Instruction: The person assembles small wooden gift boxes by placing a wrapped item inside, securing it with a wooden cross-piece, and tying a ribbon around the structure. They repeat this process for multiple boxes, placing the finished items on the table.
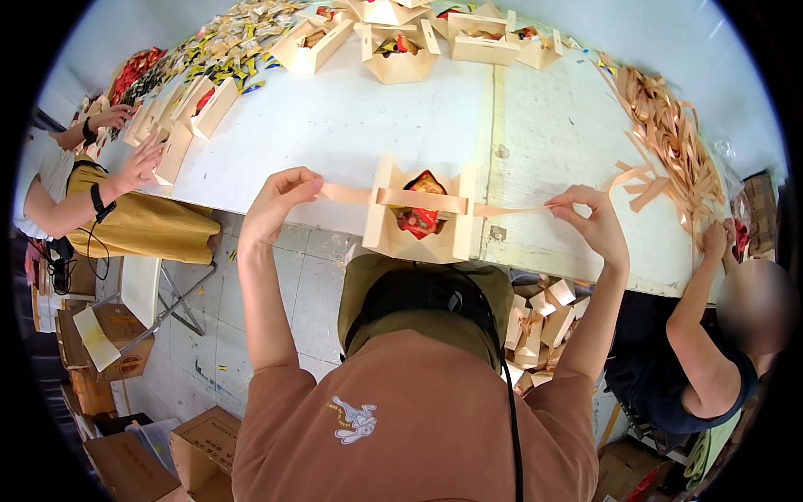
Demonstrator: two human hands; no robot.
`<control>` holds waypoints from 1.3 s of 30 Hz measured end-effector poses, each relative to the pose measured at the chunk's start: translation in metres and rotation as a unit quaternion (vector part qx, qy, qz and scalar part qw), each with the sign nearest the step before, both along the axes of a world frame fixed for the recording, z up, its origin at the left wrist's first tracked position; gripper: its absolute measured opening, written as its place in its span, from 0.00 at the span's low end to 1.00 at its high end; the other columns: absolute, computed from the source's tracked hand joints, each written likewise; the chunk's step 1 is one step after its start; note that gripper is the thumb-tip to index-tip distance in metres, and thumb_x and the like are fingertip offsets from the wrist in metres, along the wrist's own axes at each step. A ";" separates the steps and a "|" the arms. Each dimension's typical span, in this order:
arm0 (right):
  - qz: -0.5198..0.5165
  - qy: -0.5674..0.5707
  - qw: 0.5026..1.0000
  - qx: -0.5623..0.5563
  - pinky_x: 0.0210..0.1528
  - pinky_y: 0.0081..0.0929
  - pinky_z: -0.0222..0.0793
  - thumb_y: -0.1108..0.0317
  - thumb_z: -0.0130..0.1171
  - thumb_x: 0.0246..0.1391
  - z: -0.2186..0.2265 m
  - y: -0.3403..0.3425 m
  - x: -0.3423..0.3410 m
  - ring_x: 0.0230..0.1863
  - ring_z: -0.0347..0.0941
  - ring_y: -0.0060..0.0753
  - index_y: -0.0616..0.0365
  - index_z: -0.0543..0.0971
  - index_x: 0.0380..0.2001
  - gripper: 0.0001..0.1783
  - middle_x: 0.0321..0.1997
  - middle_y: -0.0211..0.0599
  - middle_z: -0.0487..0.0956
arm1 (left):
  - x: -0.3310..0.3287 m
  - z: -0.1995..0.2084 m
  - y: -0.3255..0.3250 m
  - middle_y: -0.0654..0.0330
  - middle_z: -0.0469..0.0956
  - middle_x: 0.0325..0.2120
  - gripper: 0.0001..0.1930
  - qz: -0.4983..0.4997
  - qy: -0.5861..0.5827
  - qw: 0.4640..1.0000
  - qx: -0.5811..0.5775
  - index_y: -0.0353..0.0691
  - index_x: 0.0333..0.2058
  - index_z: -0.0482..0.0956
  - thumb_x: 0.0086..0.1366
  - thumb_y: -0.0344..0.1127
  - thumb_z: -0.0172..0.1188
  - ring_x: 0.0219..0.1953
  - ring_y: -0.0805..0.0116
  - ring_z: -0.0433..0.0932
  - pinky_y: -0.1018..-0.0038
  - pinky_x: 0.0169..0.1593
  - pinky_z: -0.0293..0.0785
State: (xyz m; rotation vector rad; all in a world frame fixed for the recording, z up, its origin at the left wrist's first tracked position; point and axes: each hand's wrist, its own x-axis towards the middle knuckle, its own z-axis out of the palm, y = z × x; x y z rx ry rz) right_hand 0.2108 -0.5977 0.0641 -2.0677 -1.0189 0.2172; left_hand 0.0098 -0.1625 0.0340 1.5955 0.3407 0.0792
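Note:
In front of me at the table's near edge stands a cream paper gift box [389, 230], its top open, with red and gold wrapped packets [421, 219] inside. A peach ribbon [422, 199] runs across the box through both side panels. My left hand [284, 197] pinches the ribbon's left end, out to the left of the box. Between thumb and fingers of my right hand [590, 219] is the right end, held out at the other side. The ribbon looks fairly taut, and neither hand touches the box.
More filled boxes [400, 54] line the table's far side. Small wrapped packets [230, 46] are heaped at the far left, loose ribbons [665, 125] at the right. A co-worker's hand [138, 163] reaches boxes at left; another person [711, 351] sits right. Tied boxes [544, 326] lie below the table.

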 end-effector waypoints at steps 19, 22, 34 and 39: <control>-0.077 -0.139 0.962 0.220 0.55 0.31 0.70 0.77 0.63 0.55 0.009 0.022 0.039 0.51 0.75 0.34 0.55 0.85 0.37 0.08 0.48 0.35 0.81 | -0.015 -0.001 0.010 0.42 0.73 0.58 0.21 -0.010 -0.184 0.968 -0.170 0.28 0.46 0.80 0.70 0.44 0.56 0.62 0.51 0.71 0.57 0.67 0.61; -0.023 -0.070 0.956 0.283 0.54 0.28 0.70 0.78 0.61 0.57 0.036 0.049 0.020 0.50 0.75 0.33 0.57 0.84 0.37 0.07 0.49 0.37 0.81 | 0.005 0.041 -0.013 0.48 0.80 0.50 0.16 0.021 -0.242 0.968 -0.062 0.31 0.39 0.83 0.68 0.42 0.59 0.57 0.59 0.75 0.64 0.63 0.65; 0.021 -0.058 0.969 0.240 0.48 0.25 0.71 0.72 0.60 0.59 0.071 0.152 -0.033 0.44 0.79 0.31 0.61 0.80 0.38 0.05 0.46 0.38 0.82 | 0.082 0.081 -0.124 0.67 0.81 0.26 0.06 -0.034 -0.160 0.982 0.098 0.36 0.37 0.85 0.61 0.30 0.69 0.25 0.80 0.77 0.82 0.29 0.72; -0.019 0.057 0.966 0.252 0.50 0.26 0.71 0.71 0.59 0.63 0.037 0.140 -0.029 0.48 0.77 0.29 0.62 0.77 0.33 0.06 0.49 0.42 0.79 | 0.088 0.089 -0.119 0.58 0.83 0.30 0.07 -0.123 -0.146 0.980 -0.061 0.35 0.38 0.82 0.64 0.30 0.66 0.30 0.75 0.82 0.81 0.32 0.77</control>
